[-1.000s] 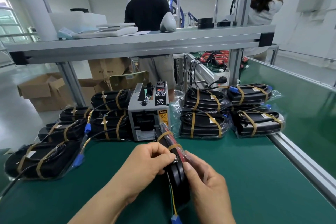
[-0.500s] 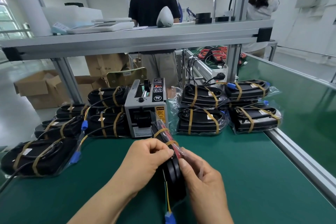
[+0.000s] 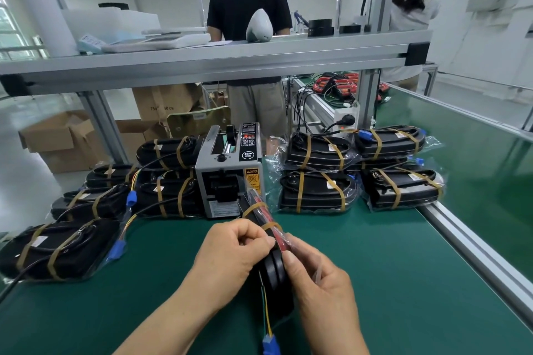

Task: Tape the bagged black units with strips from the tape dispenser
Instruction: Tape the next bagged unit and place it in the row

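A bagged black unit (image 3: 274, 268) stands on edge on the green mat in front of me, with two brown tape strips around its far end and a wire ending in a blue plug (image 3: 271, 344) at the near end. My left hand (image 3: 230, 256) pinches the bag's top edge with curled fingers. My right hand (image 3: 320, 277) grips the unit's right side, thumb pressed on the bag. The grey tape dispenser (image 3: 229, 173) stands just behind the unit. Taped bagged units lie stacked left (image 3: 167, 193) and right (image 3: 317, 190) of it.
More taped units lie at the far left (image 3: 54, 248) and far right (image 3: 401, 187). An aluminium rail (image 3: 473, 248) borders the mat on the right. A metal shelf (image 3: 216, 60) spans overhead. Two people stand beyond it. Cardboard boxes (image 3: 57, 138) sit on the floor.
My hands stay on the unit, fingers shifting slightly along the bag's top edge. The view has tilted a little.
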Tool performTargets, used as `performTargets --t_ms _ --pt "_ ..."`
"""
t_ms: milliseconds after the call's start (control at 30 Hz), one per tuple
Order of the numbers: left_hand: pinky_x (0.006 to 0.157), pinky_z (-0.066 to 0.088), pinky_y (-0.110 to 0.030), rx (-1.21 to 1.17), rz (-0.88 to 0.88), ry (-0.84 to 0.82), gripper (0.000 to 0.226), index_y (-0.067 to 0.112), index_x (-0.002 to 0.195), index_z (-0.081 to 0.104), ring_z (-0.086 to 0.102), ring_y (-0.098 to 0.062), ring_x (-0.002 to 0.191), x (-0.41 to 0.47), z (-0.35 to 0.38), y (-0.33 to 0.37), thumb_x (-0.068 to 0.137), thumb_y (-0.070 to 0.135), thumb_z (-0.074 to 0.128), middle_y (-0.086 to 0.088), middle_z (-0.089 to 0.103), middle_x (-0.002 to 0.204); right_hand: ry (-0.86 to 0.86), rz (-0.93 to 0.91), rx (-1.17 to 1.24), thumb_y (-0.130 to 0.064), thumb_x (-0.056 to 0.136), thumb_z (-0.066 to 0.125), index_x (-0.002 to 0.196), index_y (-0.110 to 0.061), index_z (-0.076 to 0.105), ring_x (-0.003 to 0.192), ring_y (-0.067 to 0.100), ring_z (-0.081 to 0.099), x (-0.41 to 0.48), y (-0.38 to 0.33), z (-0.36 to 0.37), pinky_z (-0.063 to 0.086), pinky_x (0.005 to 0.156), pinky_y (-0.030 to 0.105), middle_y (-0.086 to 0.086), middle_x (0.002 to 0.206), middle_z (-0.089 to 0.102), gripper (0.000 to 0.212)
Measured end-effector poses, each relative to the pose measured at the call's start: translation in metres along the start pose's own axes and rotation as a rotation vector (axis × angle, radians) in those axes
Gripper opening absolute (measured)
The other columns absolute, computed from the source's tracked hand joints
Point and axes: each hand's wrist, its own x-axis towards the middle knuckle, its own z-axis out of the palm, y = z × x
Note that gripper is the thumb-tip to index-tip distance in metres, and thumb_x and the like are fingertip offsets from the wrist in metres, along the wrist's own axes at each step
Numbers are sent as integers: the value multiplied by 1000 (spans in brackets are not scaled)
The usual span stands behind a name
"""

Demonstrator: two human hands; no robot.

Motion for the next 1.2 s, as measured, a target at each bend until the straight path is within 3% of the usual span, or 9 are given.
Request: performTargets --t_ms 267,367,467,633,767,900,967,1067,1200 --pt "56 42 -26 98 9 64 5 35 77 64 41 -2 48 -3 5 -8 76 39 67 16 47 52 -14 7 2 -9 88 72 111 -24 76 103 11 72 2 4 1 52 95 37 -5 104 77 28" --pt "58 43 -26 102 18 132 18 49 84 52 46 -1 52 -6 12 -9 77 38 64 14 50 59 -12 -1 27 -7 87 72 108 -23 78 105 13 72 2 5 2 51 96 38 -2 106 77 27" --pt "57 40 -25 103 13 189 22 50 83 49 47 0 52 -3 16 -7 82 36 66 13 50 59 -16 -22 13 -6 88 70 108 -24 78 108 12 70 1 4 2 50 96 35 -3 108 77 28" --pt "57 40 -25 67 40 157 16 44 85 53 44 1 50 -1 16 -6 81 44 69 13 46 55 -14 -35 -3 -2 88 69 110 -18 76 104 9 71 1 -3 1 55 89 24 -4 104 78 28" --pt "65 49 -37 20 15 72 29 50 88 52 46 -2 56 -8 16 -5 62 55 65 14 46 61 13 -31 16 0 88 68 103 -18 78 93 8 74 -1 -7 0 55 75 19 -2 96 79 25" --pt "70 52 -36 -41 -12 55 33 50 88 53 46 0 57 -10 14 -5 59 49 68 17 47 65 15 -20 50 1 88 68 100 -18 79 87 7 74 -3 -11 0 53 65 11 -1 92 79 25" --pt "71 53 -35 -68 -22 40 34 47 88 54 46 1 57 -9 14 -5 57 46 69 21 48 65 19 -17 32 -4 90 67 99 -20 80 84 11 74 -2 -11 0 55 69 18 1 88 79 22" --pt "74 53 -36 -83 -31 42 36 39 88 56 46 1 59 -9 14 -6 56 46 72 22 49 67 21 -21 -36 -13 97 58 98 -26 80 86 18 74 -1 -15 -3 55 83 37 5 88 78 26" --pt "73 54 -33 -84 -57 55 42 33 88 56 47 1 61 -9 15 -7 54 50 73 15 51 75 92 -99 -105 -18 97 59 97 -35 79 98 6 72 4 -30 -10 52 91 37 -9 101 77 27"
